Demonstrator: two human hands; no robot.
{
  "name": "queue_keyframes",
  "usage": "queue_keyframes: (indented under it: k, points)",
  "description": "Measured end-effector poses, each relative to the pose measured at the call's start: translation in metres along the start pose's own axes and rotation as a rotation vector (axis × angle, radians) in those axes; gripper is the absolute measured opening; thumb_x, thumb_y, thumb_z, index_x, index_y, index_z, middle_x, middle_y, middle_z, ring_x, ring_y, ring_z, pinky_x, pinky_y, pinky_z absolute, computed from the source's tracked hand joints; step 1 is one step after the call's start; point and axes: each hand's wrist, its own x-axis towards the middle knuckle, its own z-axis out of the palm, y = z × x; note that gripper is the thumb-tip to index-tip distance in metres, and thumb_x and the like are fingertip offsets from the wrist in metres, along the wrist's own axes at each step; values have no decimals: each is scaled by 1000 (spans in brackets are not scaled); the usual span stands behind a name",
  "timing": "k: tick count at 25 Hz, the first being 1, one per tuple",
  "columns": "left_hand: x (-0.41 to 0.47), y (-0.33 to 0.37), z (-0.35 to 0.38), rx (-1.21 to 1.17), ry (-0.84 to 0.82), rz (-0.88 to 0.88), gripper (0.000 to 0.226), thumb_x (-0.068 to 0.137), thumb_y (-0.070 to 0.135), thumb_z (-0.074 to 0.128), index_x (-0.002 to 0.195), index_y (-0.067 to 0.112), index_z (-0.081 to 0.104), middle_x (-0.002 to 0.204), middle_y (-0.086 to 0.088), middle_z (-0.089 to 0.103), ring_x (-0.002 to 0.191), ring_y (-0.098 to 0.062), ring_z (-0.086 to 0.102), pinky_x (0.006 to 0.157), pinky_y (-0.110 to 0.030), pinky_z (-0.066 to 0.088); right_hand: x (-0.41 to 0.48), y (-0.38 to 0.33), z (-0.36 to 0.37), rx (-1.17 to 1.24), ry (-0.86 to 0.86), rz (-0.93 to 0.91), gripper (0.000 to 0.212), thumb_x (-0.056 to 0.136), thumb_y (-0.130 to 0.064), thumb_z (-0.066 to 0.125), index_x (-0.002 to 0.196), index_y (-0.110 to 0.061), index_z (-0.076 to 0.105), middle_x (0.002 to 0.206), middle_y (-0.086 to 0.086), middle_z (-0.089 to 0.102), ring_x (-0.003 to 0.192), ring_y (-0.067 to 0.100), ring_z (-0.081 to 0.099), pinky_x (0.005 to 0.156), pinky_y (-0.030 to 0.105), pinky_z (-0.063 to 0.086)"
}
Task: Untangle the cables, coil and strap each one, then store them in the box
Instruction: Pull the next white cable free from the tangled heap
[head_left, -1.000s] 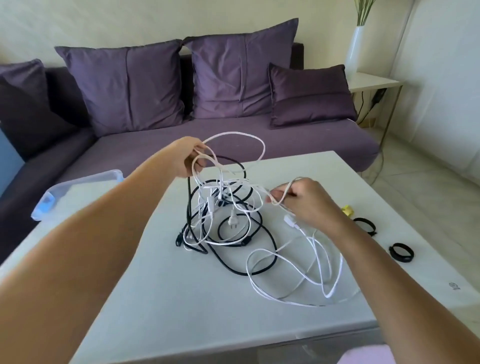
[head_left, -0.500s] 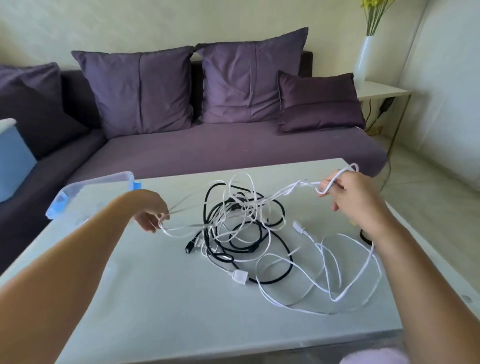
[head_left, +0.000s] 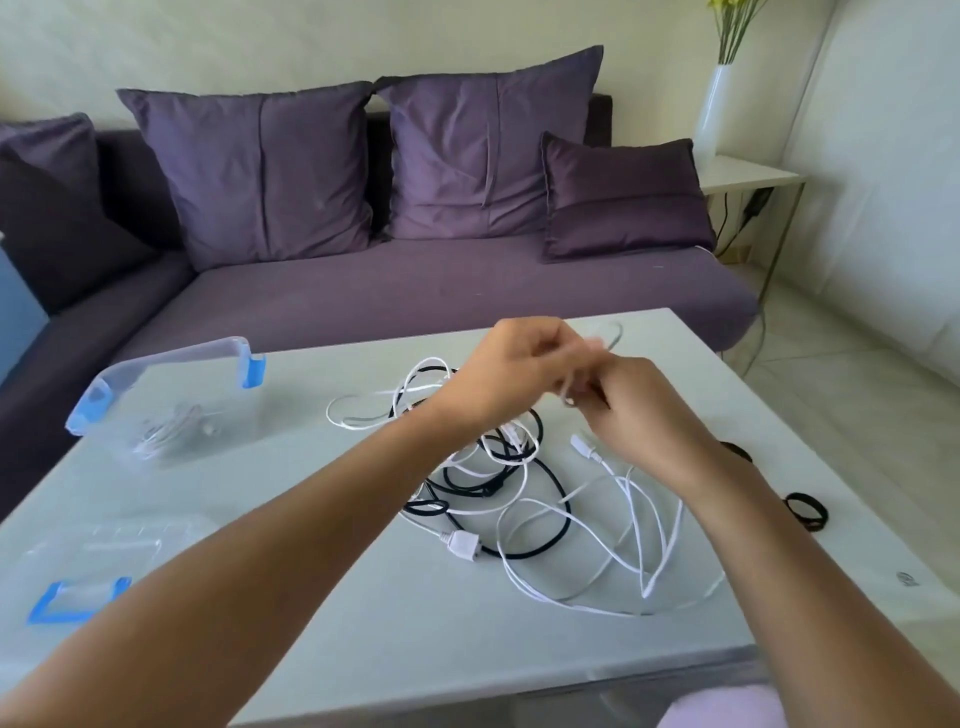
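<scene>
A tangle of white cable (head_left: 631, 525) and black cable (head_left: 550, 519) lies in the middle of the pale table (head_left: 363, 613). My left hand (head_left: 511, 371) and my right hand (head_left: 636, 410) meet above the tangle's far side. Both pinch a blurred loop of white cable between them. A white plug (head_left: 464, 545) lies at the tangle's near edge. A clear plastic box (head_left: 166, 384) with blue clips stands at the table's far left, with a coiled white cable inside it. Its clear lid (head_left: 83, 571) lies at the near left.
Two black strap rings (head_left: 805, 512) lie at the table's right edge. A purple sofa (head_left: 415, 291) with cushions runs behind the table. A white side table with a vase (head_left: 714, 114) stands at the far right. Tiled floor is to the right.
My left hand has swung from the tangle's left side across to the right. My right hand has come inward, and both now hold the white loop together.
</scene>
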Motion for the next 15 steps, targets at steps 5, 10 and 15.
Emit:
queue_keyframes:
  k: [5, 10, 15]
  points:
    - [27, -46, -44, -442, 286, -479, 28, 100, 14, 37, 75, 14, 48, 39, 10, 32, 29, -2, 23, 29, -13, 15, -7, -6, -5, 182, 37, -102, 14, 93, -11, 54, 80, -14, 50, 58, -5, 53, 56, 13, 46, 53, 21, 33]
    - [10, -98, -123, -170, 662, -647, 32, 98, 11, 43, 68, 8, 51, 29, 9, 35, 23, -1, 26, 26, -11, 19, -5, 21, -33, 191, 131, 0, 17, 92, -12, 55, 77, -19, 54, 57, -5, 53, 52, 10, 42, 52, 21, 31]
    - [-2, -98, -142, 557, 438, -698, 24, 90, -2, 44, 103, 2, 63, 66, -6, 68, 46, -10, 59, 44, -16, 47, -3, 29, -22, 130, -106, 134, 18, 92, -14, 52, 75, -21, 56, 65, -3, 64, 64, 17, 55, 63, 31, 44]
